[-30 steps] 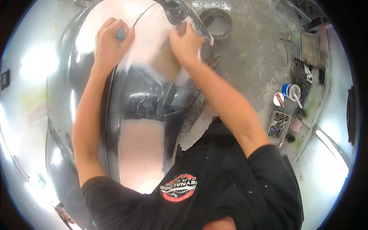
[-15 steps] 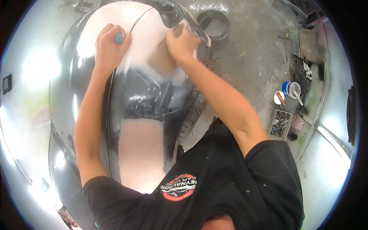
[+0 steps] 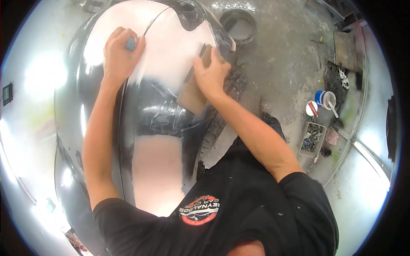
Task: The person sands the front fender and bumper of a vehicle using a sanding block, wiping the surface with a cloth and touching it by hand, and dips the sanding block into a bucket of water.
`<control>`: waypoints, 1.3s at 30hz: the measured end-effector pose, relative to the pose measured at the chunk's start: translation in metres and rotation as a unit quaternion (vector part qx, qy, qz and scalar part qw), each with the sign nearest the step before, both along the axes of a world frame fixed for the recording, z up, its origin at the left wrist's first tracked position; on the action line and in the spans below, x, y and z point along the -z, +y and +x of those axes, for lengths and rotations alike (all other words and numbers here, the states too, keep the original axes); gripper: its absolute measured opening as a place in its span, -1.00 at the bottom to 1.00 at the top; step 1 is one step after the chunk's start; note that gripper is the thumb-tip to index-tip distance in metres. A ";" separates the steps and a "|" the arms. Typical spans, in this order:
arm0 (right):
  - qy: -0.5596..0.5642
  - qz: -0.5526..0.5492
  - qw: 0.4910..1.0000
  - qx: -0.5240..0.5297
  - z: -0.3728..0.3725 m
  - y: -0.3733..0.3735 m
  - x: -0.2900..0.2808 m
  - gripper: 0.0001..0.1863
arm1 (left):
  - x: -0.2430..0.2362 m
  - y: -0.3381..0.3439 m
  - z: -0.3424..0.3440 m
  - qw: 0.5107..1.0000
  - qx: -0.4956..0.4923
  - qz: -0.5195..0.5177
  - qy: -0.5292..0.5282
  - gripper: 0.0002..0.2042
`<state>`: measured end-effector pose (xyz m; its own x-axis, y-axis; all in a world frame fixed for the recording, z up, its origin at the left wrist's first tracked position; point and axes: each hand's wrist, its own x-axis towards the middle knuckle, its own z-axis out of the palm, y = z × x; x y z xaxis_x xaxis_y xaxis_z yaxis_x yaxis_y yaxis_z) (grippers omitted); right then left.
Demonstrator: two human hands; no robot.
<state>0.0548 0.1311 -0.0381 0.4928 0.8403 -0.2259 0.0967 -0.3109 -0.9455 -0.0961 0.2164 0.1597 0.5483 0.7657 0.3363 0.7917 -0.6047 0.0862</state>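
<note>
A dark car body panel [image 3: 158, 115] with pale sanded and filled patches fills the left half of the view. My left hand [image 3: 119, 57] lies on the panel's upper left, fingers curled over a small blue object [image 3: 130, 42]. My right hand [image 3: 211, 74] presses a brown sanding pad [image 3: 193, 97] against the pale patch near the panel's right edge. Both forearms reach up from the lower edge of the view. A black shirt covers my chest.
The grey concrete floor [image 3: 282, 64] is dusty. A round dark ring [image 3: 239, 25] lies on it at the top. To the right stand a blue-rimmed can [image 3: 326, 98], a small lid with a red tool [image 3: 311, 109] and a tray of bits [image 3: 314, 138].
My right hand has slid down and to the right along the panel with the sanding pad. My left hand stays on the blue object in the same place.
</note>
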 end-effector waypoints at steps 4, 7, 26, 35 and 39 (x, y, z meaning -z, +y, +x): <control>0.057 -0.193 0.979 0.021 0.049 0.093 -0.011 -0.17 | 0.008 0.008 0.017 1.000 0.018 -0.009 -0.019 -0.76; 0.059 -0.164 0.985 -0.001 0.043 0.085 0.002 -0.16 | 0.009 0.005 0.006 1.000 0.005 -0.012 0.001 -0.76; 0.027 -0.096 0.995 -0.007 0.050 0.081 0.010 -0.09 | 0.000 0.003 0.015 0.999 0.000 -0.031 -0.036 -0.78; -0.009 -0.002 0.999 0.030 -0.007 -0.022 -0.001 -0.16 | -0.003 -0.011 -0.006 0.999 -0.012 -0.030 -0.023 -0.78; 0.007 -0.045 0.998 -0.047 0.040 0.079 -0.012 -0.07 | 0.004 0.005 0.014 1.000 0.019 -0.005 -0.007 -0.76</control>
<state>0.0948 0.2102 -0.0264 0.4097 0.8585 -0.3083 0.1164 -0.3845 -0.9158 -0.0822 0.2218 0.1552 0.5728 0.7472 0.3370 0.7665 -0.6340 0.1028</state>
